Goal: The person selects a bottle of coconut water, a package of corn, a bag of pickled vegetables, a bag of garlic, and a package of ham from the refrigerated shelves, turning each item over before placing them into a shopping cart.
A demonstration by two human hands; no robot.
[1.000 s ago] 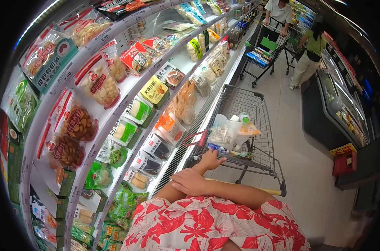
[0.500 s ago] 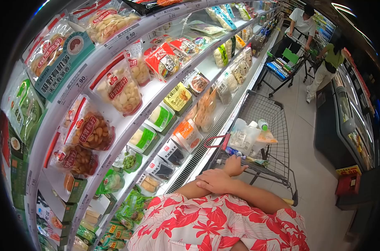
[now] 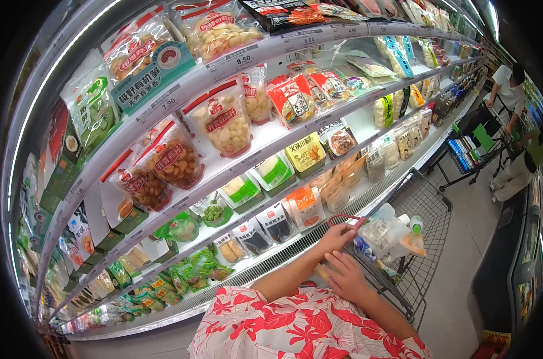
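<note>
My left hand (image 3: 338,237) reaches the red handle (image 3: 347,216) of a wire shopping cart (image 3: 434,206), with its fingers curled over the near part of the handle. Just below that wrist, my right hand (image 3: 347,274) is held open, fingers stretched out, and holds nothing that I can see. Inside the cart lie a clear plastic bag of goods (image 3: 384,232), a bottle with a green cap (image 3: 415,224) and an orange-white packet (image 3: 411,244).
Refrigerated shelves (image 3: 247,143) of packaged food curve along the left. A vent grille (image 3: 295,242) runs along their base. Further up the aisle, two people (image 3: 511,90) stand by another cart (image 3: 472,146). A dark freezer case (image 3: 505,269) lines the right side.
The view has turned left, bringing more shelf into sight. My right hand has come off my left forearm and moved toward the cart. My left hand has moved onto the cart handle.
</note>
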